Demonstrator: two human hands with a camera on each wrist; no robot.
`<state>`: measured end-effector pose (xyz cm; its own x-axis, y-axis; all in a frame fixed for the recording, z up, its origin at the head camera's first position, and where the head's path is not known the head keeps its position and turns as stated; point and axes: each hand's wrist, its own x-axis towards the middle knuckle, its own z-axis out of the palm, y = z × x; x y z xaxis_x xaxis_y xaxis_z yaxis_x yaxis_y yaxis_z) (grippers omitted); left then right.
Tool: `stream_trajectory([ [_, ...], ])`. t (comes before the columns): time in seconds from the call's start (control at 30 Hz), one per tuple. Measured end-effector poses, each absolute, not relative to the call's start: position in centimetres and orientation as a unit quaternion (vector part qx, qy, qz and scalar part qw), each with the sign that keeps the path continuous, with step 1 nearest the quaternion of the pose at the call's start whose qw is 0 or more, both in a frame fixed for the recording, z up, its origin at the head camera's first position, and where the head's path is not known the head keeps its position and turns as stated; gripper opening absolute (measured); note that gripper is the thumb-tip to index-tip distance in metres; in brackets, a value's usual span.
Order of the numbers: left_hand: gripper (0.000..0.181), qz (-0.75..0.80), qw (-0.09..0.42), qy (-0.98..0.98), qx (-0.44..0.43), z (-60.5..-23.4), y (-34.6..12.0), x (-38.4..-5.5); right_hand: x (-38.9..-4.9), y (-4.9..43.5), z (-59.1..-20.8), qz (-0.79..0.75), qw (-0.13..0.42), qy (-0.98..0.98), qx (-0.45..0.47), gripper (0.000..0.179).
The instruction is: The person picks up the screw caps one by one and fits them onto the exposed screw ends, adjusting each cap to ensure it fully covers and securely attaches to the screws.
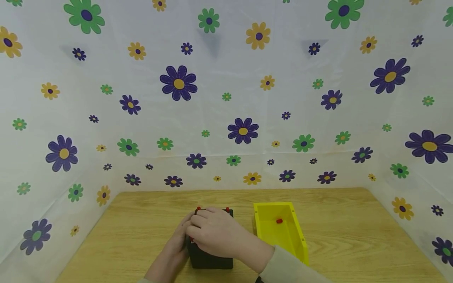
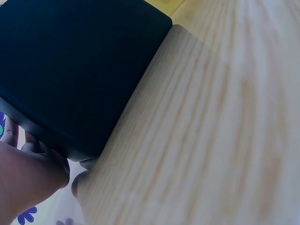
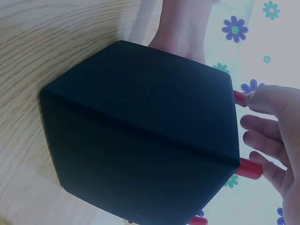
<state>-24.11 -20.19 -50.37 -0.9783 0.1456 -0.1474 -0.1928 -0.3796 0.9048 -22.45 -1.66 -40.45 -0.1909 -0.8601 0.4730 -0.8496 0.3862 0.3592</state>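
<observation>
A black box [image 1: 211, 259] with red pegs standing up from its top sits on the table. My left hand [image 1: 175, 239] holds the box along its left side; in the left wrist view that hand [image 2: 28, 173] lies against the side face, its fingers partly hidden. Reaching across the top is my right hand [image 1: 216, 232]. In the right wrist view, its thumb meets one red peg [image 3: 240, 98] at a top corner, and the other fingers curl beside it. A second red peg [image 3: 251, 168] rises at the nearer corner. Two back pegs, one of them the right peg [image 1: 227, 209], show past the hand.
To the right of the box stands a yellow bin [image 1: 257, 220] with a small red peg [image 1: 279, 221] lying in it. The wooden table [image 1: 354, 236] is enclosed by a flower-printed white sheet [image 1: 219, 110] at the back and on both sides.
</observation>
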Motion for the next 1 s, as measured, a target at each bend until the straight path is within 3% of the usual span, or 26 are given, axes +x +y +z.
stream_trajectory([
  [0.23,0.024,0.826,0.095,0.555,-0.036,-50.3,-20.1,-24.1,-22.5,-1.3,-40.2,0.000,0.305,-0.768,0.564,0.014],
  [0.53,0.032,0.812,0.086,0.573,-0.071,-50.0,-19.9,-24.1,-22.7,-0.9,-40.4,0.011,0.297,-0.771,0.563,0.016],
  [0.8,0.021,0.821,0.107,0.558,-0.047,-49.7,-20.0,-24.2,-22.9,-0.5,-40.3,0.011,0.288,-0.772,0.567,0.021],
  [1.0,0.035,0.820,0.108,0.559,-0.058,-49.6,-20.0,-24.1,-23.0,-0.3,-40.1,0.015,0.291,-0.772,0.566,0.019],
])
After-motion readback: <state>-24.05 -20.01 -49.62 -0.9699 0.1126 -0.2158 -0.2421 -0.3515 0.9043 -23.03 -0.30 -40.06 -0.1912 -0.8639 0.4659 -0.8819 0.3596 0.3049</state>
